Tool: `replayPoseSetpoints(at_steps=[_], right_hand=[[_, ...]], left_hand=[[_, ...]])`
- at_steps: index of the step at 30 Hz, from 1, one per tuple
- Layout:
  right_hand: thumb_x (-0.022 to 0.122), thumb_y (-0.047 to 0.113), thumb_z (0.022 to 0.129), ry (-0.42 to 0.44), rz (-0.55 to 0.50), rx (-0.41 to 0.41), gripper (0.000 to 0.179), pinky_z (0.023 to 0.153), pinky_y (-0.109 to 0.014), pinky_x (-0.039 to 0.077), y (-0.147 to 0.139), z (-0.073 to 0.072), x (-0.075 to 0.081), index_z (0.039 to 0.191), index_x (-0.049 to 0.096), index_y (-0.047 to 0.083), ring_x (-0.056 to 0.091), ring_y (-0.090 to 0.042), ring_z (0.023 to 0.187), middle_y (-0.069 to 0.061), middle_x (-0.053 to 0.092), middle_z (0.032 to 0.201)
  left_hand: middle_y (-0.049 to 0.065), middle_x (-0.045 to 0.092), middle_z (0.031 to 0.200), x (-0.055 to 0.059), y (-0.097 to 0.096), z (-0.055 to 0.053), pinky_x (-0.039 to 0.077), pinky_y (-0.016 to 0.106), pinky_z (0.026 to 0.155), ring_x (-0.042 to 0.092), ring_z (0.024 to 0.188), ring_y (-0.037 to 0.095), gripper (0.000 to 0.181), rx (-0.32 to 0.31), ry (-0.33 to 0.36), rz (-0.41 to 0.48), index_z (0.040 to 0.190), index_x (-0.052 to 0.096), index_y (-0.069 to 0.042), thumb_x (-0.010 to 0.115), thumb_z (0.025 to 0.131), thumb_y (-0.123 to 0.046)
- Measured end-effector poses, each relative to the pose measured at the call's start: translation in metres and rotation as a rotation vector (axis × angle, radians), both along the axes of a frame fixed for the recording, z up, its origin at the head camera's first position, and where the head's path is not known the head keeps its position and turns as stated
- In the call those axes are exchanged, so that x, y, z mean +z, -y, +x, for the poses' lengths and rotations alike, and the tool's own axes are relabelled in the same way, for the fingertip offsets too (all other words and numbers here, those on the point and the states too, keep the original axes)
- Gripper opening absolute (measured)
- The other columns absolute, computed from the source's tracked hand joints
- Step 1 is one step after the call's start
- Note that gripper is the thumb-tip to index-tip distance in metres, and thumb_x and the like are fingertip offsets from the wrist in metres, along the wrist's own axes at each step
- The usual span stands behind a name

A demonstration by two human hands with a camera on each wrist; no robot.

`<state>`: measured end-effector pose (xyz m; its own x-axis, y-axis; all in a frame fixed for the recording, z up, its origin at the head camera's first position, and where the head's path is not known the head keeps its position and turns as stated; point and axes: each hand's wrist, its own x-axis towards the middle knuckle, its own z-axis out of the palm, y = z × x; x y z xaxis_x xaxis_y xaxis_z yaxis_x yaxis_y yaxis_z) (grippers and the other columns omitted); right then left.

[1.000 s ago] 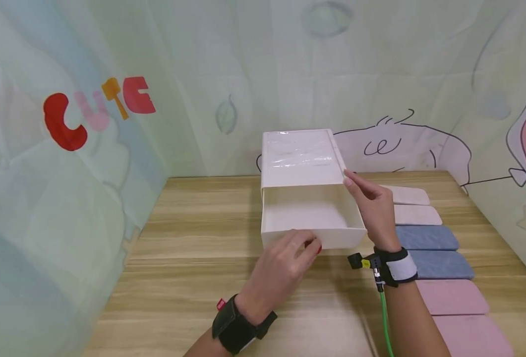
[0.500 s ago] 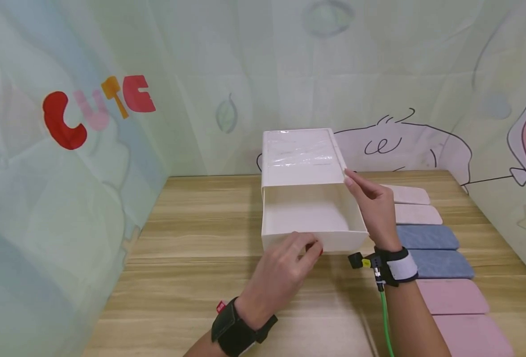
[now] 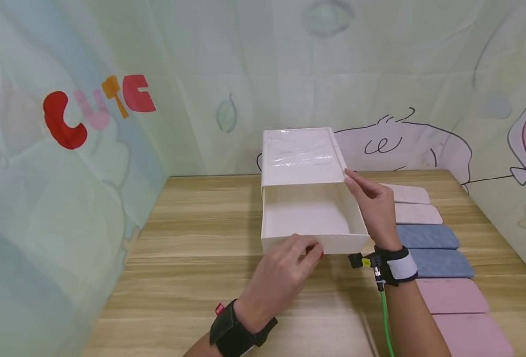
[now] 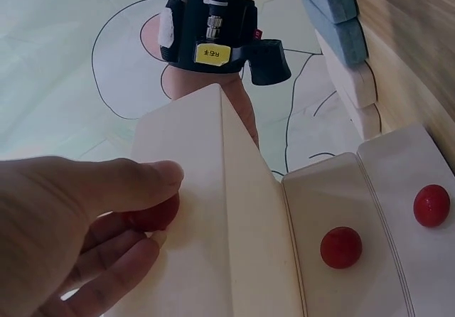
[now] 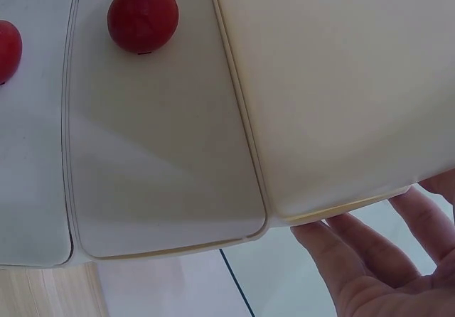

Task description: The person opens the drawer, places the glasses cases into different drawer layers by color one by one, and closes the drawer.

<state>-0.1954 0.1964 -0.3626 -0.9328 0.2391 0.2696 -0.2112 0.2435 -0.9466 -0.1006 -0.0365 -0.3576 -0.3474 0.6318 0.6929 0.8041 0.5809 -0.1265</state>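
A small white drawer cabinet (image 3: pixel 303 153) stands near the back wall, its top covered with shiny clear film. The top drawer (image 3: pixel 345 244) is pulled partway out, and its visible inside is bare. My left hand (image 3: pixel 277 277) pinches the round red knob (image 4: pixel 158 214) on that drawer's front between thumb and fingers. On the cabinet's right side, by the upper front corner, rest the fingertips of my right hand (image 3: pixel 376 210). Below the top drawer, in the left wrist view, two shut drawers each carry a red knob (image 4: pixel 341 247).
To the right, a row of padded panels in pale, blue (image 3: pixel 432 237) and pink (image 3: pixel 454 296) runs along the wooden table (image 3: pixel 191 238). Printed cloth walls (image 3: pixel 200 89) close off the back and sides. A green cable (image 3: pixel 385 317) trails from the right wrist camera.
The top drawer slides a little farther out toward me, with my left hand on its knob. My right hand stays in place on the cabinet's side.
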Motion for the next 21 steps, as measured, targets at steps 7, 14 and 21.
replayPoseSetpoints(at_steps=[7,14,21], right_hand=[[0.07,0.041,0.096,-0.007,-0.02,0.005,0.038,0.082,-0.021,0.056,0.0,0.0,0.001,0.13,0.07,0.025,0.066,-0.004,0.112,-0.004,0.066,0.139],[0.07,0.042,0.095,0.005,-0.031,0.011,0.039,0.077,-0.022,0.058,0.001,0.0,0.0,0.131,0.07,0.025,0.067,-0.006,0.108,-0.005,0.066,0.139],[0.069,0.044,0.096,0.003,-0.027,0.011,0.039,0.076,-0.022,0.059,0.0,0.001,0.0,0.131,0.07,0.026,0.068,-0.014,0.111,-0.004,0.066,0.139]], left_hand=[[0.003,0.068,0.106,0.001,0.0,0.004,0.056,0.018,0.08,0.066,0.092,0.011,0.014,0.001,0.009,-0.011,0.104,0.075,-0.008,0.074,0.091,-0.006],[0.003,0.068,0.106,0.002,0.002,0.008,0.057,0.02,0.08,0.066,0.092,0.012,0.015,0.01,-0.003,-0.037,0.105,0.075,-0.009,0.074,0.09,-0.005],[0.002,0.067,0.107,0.003,0.001,0.012,0.057,0.019,0.077,0.065,0.092,0.012,0.016,0.012,0.014,-0.049,0.106,0.074,-0.01,0.074,0.091,-0.005]])
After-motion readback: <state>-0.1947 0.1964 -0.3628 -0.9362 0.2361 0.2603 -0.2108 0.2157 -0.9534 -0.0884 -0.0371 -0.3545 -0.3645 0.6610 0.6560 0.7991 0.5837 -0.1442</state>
